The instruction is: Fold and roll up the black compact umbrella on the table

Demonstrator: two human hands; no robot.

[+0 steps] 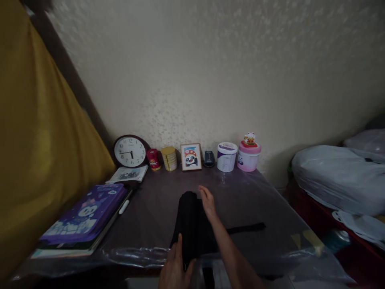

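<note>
A black fabric item, rolled or folded lengthwise, lies on the dark table in front of me, with a black strap trailing to its right. My left hand grips its near end at the table's front edge. My right hand rests flat on its far right side, fingers together and pointing away. The table is covered by a clear plastic sheet.
Along the wall stand a round clock, a red can, a gold tin, a framed panda picture, a white tub and a pink tub. Purple books lie left. A yellow curtain hangs left; bagged bundles sit right.
</note>
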